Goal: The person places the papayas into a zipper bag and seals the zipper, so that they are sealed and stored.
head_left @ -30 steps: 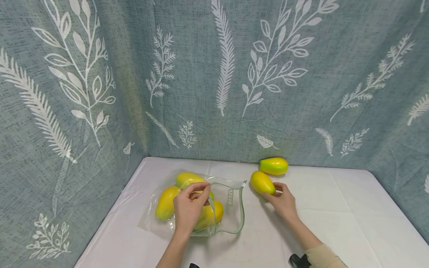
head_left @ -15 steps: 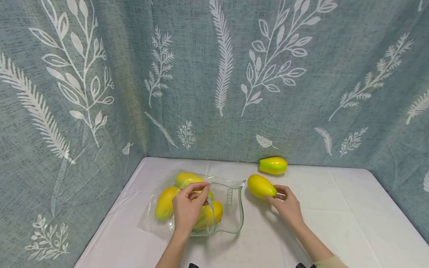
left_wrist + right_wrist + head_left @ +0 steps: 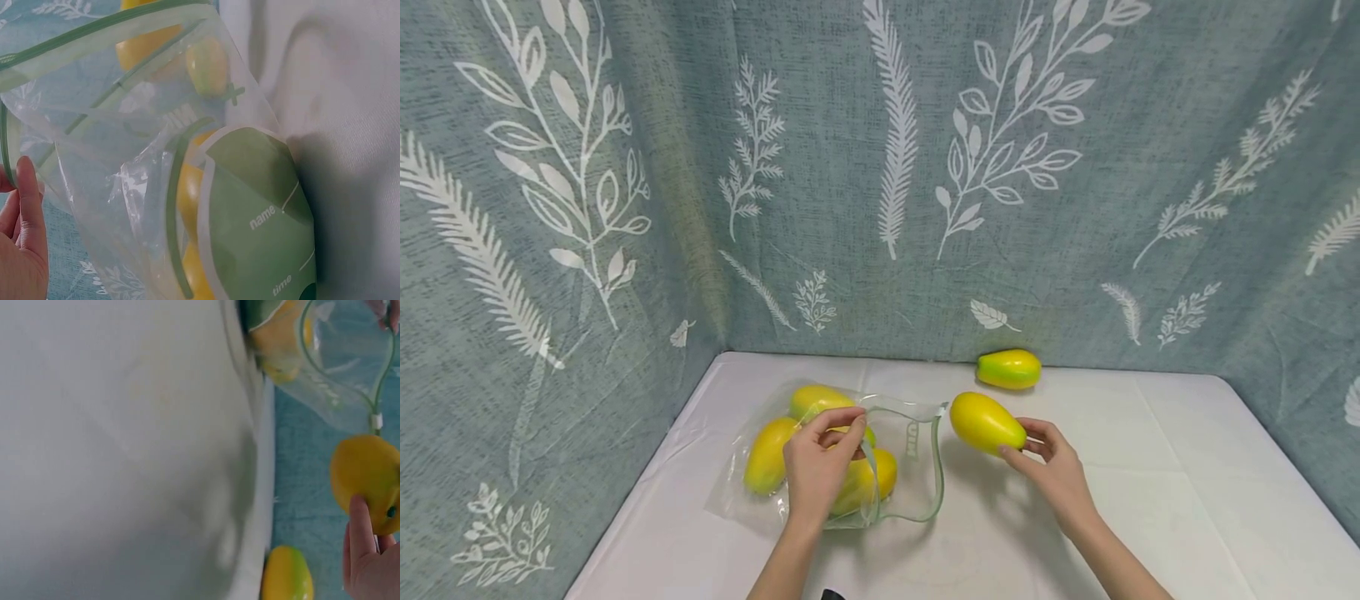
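Note:
A clear zip bag [image 3: 906,492] with green edging lies on the table, its mouth spread open to the right. Several yellow papayas [image 3: 771,457] rest inside it, partly covered by my left hand [image 3: 822,467]. That hand pinches the upper rim of the bag's mouth between thumb and fingers. Just right of the mouth, my right hand [image 3: 1056,475] grips a yellow papaya [image 3: 985,422] by its narrow end, raised above the table with a shadow below. In the right wrist view the same papaya [image 3: 362,469] hangs near the bag's zip slider [image 3: 375,420].
Another yellow-green papaya [image 3: 1009,369] lies at the table's back edge, against the blue leaf-patterned curtain [image 3: 850,167]. White cloth covers the table [image 3: 1165,467]. A green label panel [image 3: 262,206] with printed words shows on the bag in the left wrist view.
My right hand has lifted its papaya off the table, away from the one at the back, and drawn it slightly toward me. The left hand keeps its pinch on the bag.

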`<state>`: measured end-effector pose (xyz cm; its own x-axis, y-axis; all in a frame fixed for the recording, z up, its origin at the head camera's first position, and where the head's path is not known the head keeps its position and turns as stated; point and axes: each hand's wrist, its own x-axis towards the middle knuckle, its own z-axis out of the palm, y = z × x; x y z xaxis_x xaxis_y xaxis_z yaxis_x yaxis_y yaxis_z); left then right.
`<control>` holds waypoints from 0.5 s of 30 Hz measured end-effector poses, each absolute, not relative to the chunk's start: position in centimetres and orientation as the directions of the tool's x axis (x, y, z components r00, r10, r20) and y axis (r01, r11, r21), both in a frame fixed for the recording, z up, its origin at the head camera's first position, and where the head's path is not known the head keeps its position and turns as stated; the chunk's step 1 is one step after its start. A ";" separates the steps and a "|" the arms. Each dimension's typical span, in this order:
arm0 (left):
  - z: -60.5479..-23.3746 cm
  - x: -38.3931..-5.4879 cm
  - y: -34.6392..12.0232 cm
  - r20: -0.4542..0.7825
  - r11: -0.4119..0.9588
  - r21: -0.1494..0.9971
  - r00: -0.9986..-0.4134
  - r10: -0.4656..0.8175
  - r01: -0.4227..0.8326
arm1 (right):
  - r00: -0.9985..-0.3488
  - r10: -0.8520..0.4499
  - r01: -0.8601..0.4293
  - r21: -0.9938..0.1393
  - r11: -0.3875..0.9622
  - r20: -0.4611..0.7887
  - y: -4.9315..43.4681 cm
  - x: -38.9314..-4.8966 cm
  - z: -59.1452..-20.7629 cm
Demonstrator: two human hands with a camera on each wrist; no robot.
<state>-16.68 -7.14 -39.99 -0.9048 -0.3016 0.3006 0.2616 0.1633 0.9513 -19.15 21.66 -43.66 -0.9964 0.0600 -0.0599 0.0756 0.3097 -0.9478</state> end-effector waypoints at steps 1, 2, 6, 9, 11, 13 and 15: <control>-40.0 -16.7 -7.2 0.299 0.165 0.952 -0.905 -0.303 0.259 | -0.996 0.057 0.078 -0.951 0.299 -0.063 21.6 -19.0 -43.5; -39.9 -16.7 -7.1 0.298 0.167 0.952 -0.905 -0.305 0.257 | -0.996 0.055 0.077 -0.954 0.291 -0.064 21.6 -18.9 -43.4; -39.9 -16.7 -7.1 0.289 0.164 0.955 -0.905 -0.311 0.249 | -0.997 0.047 0.076 -0.960 0.270 -0.066 21.5 -18.2 -42.7; -40.0 -16.7 -7.1 0.284 0.160 0.956 -0.906 -0.314 0.244 | -0.997 0.040 0.077 -0.961 0.266 -0.068 21.4 -17.7 -42.1; -40.0 -16.7 -7.2 0.280 0.162 0.957 -0.906 -0.316 0.240 | -0.997 0.035 0.074 -0.962 0.262 -0.068 21.3 -17.3 -41.8; -40.0 -16.7 -7.2 0.282 0.163 0.957 -0.906 -0.317 0.241 | -0.998 0.027 0.069 -0.964 0.256 -0.064 21.1 -17.1 -41.5; -40.0 -16.7 -7.1 0.284 0.163 0.956 -0.905 -0.317 0.243 | -0.998 0.018 0.061 -0.966 0.251 -0.059 20.9 -16.8 -41.3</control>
<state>-16.74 -7.14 -39.99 -0.9049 -0.3169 0.2843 0.2434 0.1628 0.9562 -16.82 20.92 -41.25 -0.9981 0.0175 -0.0586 0.0611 0.2511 -0.9660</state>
